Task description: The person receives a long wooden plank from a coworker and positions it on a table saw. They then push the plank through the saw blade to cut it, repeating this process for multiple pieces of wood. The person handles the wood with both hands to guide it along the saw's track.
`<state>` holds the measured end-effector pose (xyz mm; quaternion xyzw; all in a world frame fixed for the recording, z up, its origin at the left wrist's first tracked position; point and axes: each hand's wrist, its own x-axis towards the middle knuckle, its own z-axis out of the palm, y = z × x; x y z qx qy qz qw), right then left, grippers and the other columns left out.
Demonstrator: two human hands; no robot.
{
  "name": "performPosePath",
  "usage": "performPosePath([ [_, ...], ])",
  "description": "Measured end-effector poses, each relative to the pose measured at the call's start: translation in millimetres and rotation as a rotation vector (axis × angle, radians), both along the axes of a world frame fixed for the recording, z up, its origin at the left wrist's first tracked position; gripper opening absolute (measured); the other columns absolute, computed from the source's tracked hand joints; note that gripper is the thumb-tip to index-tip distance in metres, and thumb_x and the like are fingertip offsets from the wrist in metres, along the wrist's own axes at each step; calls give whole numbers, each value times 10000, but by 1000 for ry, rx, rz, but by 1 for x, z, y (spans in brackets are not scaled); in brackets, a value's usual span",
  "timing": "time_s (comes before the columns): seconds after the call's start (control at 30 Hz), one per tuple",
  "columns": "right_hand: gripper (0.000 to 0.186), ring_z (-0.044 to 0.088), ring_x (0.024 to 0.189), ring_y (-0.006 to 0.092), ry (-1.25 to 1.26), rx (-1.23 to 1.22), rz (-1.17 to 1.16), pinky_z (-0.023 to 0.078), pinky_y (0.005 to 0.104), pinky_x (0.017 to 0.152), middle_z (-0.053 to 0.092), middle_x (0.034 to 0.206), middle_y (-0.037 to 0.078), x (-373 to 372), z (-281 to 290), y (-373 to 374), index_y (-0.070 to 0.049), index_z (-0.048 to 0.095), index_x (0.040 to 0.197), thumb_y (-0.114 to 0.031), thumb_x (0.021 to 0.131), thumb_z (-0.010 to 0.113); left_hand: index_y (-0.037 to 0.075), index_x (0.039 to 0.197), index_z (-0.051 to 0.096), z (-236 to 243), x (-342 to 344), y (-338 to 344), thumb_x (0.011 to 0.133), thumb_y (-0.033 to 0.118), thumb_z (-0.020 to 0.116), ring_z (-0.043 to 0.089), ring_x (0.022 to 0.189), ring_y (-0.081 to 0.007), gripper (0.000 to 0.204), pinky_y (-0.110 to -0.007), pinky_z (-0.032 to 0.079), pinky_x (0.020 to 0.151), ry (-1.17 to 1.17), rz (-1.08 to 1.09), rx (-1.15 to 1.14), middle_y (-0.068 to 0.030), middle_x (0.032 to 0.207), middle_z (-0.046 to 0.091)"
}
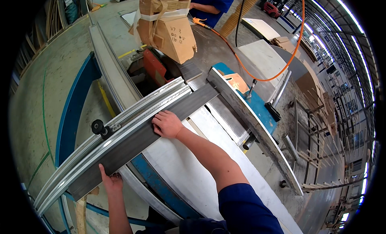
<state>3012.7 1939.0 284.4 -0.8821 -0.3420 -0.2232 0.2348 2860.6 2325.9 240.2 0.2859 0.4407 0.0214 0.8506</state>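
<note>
A long dark grey board (124, 157) lies slantwise along a ribbed aluminium fence (161, 98) on a saw-like machine. Its far end reaches a long metal-edged crosspiece (245, 117). Near the board's close left end, my left hand (111, 183) grips the edge, thumb on top and the other fingers partly hidden below. My right hand (168, 124) is farther along the board, its fingers curled and pressed onto the top face beside the fence. Both hands are closed on the same board.
A black knob (97, 126) juts from the fence's left side. Beyond stand a taped cardboard cover (173, 37) and red machine part (155, 67). An orange air hose (277, 78) loops at right. Another person in blue (213, 7) works behind. Wheeled racks (313, 133) stand right.
</note>
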Motion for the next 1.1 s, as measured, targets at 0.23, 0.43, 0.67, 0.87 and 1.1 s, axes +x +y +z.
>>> performPosePath([
  [0.23,161,651,906,304,13,-20,1,527,414,835,644,903,103,5,1,-13,-77,606,886,-177,843,724,111,1317,734,1,-1,-9,944,599,819,665,1150,-220,620,-394,544,1090,-84,-103,-60,-16,1280,741],
  [0.43,155,654,875,298,-6,-30,-12,525,413,811,636,865,98,9,2,-21,-78,596,841,-173,838,718,93,1402,687,14,3,-20,954,613,798,644,1266,-246,695,-434,522,1162,-24,-61,-32,-37,1374,703],
  [0.67,172,635,830,292,-59,30,1,515,409,762,603,825,91,12,-2,-21,-83,573,806,-177,816,716,93,1457,645,13,5,-17,944,611,808,580,1362,-274,746,-473,473,1203,8,-53,38,-67,1501,619],
  [0.87,173,633,815,292,-49,32,-10,517,413,756,601,807,85,10,-3,-23,-81,574,785,-181,799,714,82,1507,598,14,2,-20,950,636,787,549,1416,-310,808,-497,415,1245,1,-72,11,-95,1539,593],
  [1.1,180,634,800,294,-54,65,-23,517,415,734,602,791,87,13,-6,-26,-85,574,765,-189,786,720,79,1521,587,18,-4,-22,1000,599,744,557,1409,-282,753,-436,407,1234,42,-76,102,-94,1541,598],
])
